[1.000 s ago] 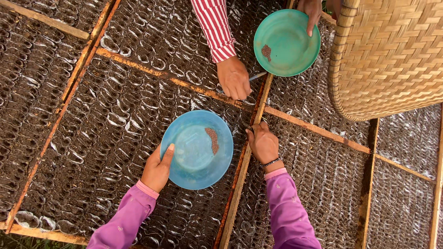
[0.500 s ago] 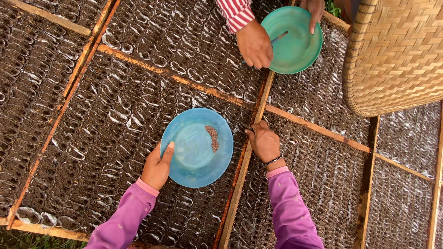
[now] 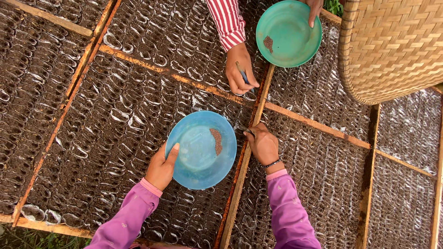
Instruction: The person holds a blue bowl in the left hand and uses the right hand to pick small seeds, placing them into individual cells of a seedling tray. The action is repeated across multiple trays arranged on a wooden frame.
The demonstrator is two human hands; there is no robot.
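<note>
No packages, labels, signs or screens in view

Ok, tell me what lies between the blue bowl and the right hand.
In the head view, a wooden frame slat runs between the blue bowl and the right hand, over soil-filled seedling bags.

Rows of small soil-filled plastic seedling bags (image 3: 115, 115) cover the ground, divided by bamboo slat frames (image 3: 318, 127). A woven bamboo basket (image 3: 397, 46) stands at upper right. Even daylight; grass (image 3: 9, 233) at the lower-left edge.
</note>
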